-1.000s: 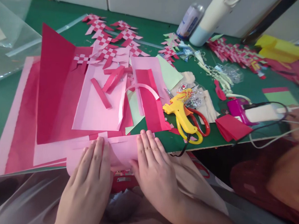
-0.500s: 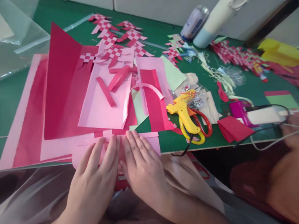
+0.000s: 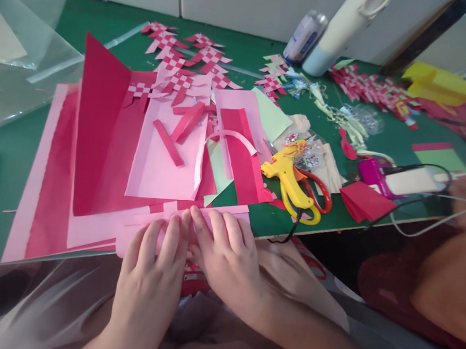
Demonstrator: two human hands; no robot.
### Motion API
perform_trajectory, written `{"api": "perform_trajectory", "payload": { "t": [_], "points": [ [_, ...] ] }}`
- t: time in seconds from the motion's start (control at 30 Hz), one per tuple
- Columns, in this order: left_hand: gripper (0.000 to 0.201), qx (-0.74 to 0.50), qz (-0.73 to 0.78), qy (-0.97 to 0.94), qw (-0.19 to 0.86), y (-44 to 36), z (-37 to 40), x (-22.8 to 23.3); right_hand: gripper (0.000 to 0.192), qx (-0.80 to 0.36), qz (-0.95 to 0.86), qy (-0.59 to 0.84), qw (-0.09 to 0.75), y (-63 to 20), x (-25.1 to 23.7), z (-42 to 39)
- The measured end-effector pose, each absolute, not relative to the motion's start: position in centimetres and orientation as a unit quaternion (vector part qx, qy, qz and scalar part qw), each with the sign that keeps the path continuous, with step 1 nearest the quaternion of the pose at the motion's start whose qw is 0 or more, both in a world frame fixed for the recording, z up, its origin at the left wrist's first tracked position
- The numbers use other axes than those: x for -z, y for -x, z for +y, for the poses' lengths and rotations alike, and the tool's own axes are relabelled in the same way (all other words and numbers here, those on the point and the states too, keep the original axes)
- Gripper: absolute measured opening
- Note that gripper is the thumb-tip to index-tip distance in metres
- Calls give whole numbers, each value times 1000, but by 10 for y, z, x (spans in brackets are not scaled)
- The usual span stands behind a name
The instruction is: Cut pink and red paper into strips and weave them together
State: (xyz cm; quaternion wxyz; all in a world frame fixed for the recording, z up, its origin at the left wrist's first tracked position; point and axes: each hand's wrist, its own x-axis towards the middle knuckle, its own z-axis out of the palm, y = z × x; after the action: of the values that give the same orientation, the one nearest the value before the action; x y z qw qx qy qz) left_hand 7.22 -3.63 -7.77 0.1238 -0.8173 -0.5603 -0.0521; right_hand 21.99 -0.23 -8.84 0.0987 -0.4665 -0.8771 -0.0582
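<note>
hands [image 3: 154, 261] [image 3: 230, 260] on pink paper [image 3: 127, 236]; silvery bits [image 3: 310, 161] in bag [image 3: 319, 141]

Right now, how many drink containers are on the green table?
2: the can near the back wall, and the white-and-blue bottle just right of it.

pink sheet [image 3: 125, 236]: matt paper | glue gun [image 3: 288, 178]: smooth plastic | can [image 3: 303, 38]: glossy metal

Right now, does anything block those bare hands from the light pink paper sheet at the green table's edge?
Nothing visible: the left hand and right hand touch the light pink sheet. The yellow plastic glue gun lies to the right.
</note>
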Motion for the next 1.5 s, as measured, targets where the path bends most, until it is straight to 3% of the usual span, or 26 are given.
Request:
{"api": "perform_trajectory", "payload": {
  "t": [0.23, 0.57, 1.5],
  "points": [
    [36, 18, -573, 802, 167, -79, -43, 77, 54, 54, -856, 510, 64, -216, 83, -9],
    [49, -25, -605, 777, 172, -84, -45, 76, 54, 60, -855, 514, 40, -215, 80, -8],
    [57, -75, -664, 733, 128, -63, -50, 61, 51, 87, -859, 503, 35, -213, 84, -6]
  ]
}}
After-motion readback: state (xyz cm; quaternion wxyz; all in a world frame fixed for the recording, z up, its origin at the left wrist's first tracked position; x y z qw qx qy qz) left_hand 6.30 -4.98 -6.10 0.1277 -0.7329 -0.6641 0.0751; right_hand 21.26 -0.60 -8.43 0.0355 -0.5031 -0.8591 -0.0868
